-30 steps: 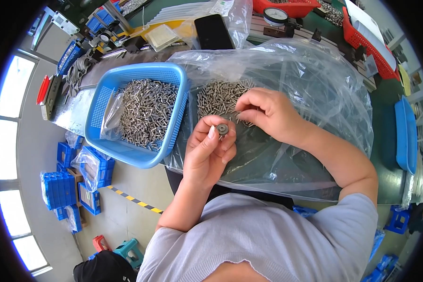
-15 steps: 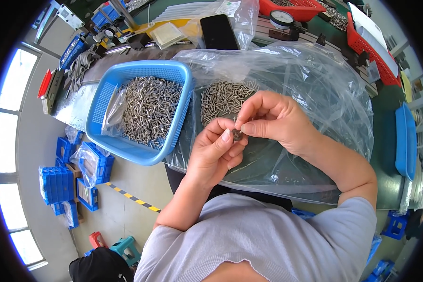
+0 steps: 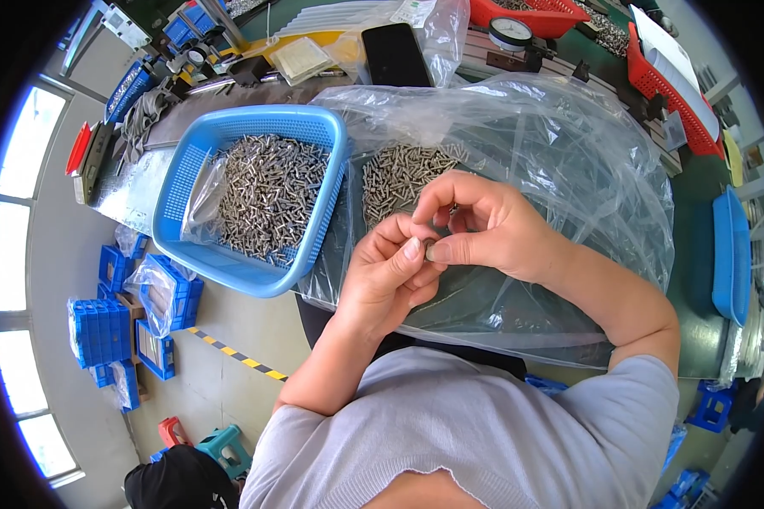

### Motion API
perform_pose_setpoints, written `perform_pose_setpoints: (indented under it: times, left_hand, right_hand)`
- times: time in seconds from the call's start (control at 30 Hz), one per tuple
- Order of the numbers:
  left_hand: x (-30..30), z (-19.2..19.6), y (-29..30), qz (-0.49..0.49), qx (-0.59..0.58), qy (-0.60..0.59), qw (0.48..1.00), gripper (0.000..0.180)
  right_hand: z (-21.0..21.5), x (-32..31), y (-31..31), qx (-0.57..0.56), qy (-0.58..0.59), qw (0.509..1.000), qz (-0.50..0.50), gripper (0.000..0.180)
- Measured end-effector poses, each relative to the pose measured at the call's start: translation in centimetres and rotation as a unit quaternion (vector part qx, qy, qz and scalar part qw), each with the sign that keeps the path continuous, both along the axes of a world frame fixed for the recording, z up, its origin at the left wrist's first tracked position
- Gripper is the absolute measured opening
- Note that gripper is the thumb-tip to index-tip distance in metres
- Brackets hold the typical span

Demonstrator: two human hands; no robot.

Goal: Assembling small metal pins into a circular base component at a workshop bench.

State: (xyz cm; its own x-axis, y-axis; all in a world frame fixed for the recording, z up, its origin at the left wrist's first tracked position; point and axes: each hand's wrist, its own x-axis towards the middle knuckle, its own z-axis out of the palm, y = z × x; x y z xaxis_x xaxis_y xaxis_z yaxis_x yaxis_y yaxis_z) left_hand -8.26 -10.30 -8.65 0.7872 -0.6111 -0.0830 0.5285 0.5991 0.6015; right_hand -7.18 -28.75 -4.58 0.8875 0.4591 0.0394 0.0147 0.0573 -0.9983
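Observation:
My left hand is closed, its thumb and fingertips pinching a small, dark, round metal part. Pressing against that same part from the other side is the thumb of my right hand, its fingers curled over and its index fingertip meeting the left fingers. A small metallic glint shows between the right fingers, too small to name. Just beyond both hands, a pile of small metal pins lies on clear plastic sheeting. Many similar pins fill a blue plastic basket on the left.
A black phone, a dial gauge and a red basket stand along the back. Further right are another red basket with papers and a blue tray. Blue crates are stacked on the floor at left.
My right hand has shifted slightly down and left, its thumb now against the round part. Its fingers are curled more over the left fingertips. The left hand has hardly moved.

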Motion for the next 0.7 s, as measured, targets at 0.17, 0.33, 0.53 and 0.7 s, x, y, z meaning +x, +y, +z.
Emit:
perform_pose_setpoints:
  times: [0.17, 0.33, 0.53, 0.7]
  left_hand:
    - [-0.1, 0.2, 0.0, -0.005, -0.001, -0.001, 1.000, 0.021]
    - [-0.3, 0.2, -0.2, 0.015, 0.015, -0.002, 1.000, 0.022]
    - [0.0, -0.2, -0.1, 0.058, -0.040, 0.001, 0.998, 0.022]
    - [0.3, -0.9, 0.1, 0.049, -0.087, -0.001, 0.995, 0.022]
  right_hand:
    - [0.2, 0.2, -0.4, -0.077, -0.079, 0.994, 0.016, 0.021]
    - [0.0, 0.1, -0.2, -0.071, -0.100, 0.992, -0.028, 0.020]
    - [-0.7, 1.0, -0.6, -0.117, -0.142, 0.979, -0.087, 0.007]
    - [-2.7, 1.9, -1.3, -0.283, -0.400, 0.861, -0.138, 0.016]
